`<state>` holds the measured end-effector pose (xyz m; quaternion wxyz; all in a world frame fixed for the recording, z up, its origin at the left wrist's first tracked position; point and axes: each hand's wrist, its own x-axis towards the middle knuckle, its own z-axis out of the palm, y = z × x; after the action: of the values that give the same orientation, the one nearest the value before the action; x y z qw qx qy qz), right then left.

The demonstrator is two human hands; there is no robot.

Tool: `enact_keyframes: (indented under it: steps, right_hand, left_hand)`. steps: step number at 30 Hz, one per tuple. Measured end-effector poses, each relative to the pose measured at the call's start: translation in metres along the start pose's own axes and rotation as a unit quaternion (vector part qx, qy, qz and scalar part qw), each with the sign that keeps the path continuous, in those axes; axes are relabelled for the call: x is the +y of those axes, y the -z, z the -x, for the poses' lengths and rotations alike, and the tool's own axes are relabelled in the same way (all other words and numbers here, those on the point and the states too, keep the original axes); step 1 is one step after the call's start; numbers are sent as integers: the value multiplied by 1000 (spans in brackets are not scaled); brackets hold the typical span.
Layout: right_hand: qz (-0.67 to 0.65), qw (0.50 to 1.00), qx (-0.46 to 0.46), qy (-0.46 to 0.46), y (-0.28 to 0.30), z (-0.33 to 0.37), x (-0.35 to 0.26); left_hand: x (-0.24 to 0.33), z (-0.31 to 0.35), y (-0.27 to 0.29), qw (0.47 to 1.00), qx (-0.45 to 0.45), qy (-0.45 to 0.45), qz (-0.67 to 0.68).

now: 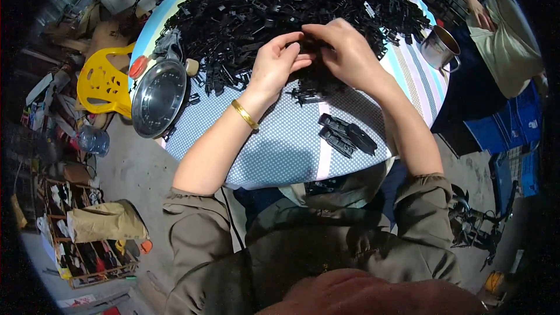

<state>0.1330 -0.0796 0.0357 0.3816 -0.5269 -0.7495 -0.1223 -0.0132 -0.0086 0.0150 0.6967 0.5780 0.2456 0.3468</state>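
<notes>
My left hand (276,65) and my right hand (351,52) meet at the near edge of a big heap of small black plastic parts (251,17). The fingers of both are curled in a pinch, tips almost touching. Whatever is between them blends into the dark parts behind, so I cannot make it out. A gold bangle (245,114) circles my left wrist. Below my hands, a few loose black parts (309,91) lie on the patterned tablecloth (268,146). Closer to me sits a small group of longer black pieces (347,135), side by side.
A round metal dish (158,99), a red lid (138,67) and a yellow plastic chair (104,81) are at the left. A metal mug (440,48) stands at the table's right edge. Beyond it show another person's hand (482,16) and blue crates (507,122). A rack (96,256) stands lower left.
</notes>
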Motion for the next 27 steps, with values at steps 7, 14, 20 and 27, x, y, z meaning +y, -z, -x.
enact_keyframes:
  steps: [7,14,20,27]
  right_hand:
    - [-58,998,9,-7,-7,8,21]
    - [-84,996,41,5,0,9,7]
    - [-73,996,40,25,2,9,4]
    - [-12,998,19,58,1,10,0]
  left_hand:
    - [-9,0,-1,999,-26,14,19]
    - [-2,0,3,999,-16,29,40]
    - [-4,2,0,998,-14,31,56]
    - [-3,5,-1,999,-12,30,21]
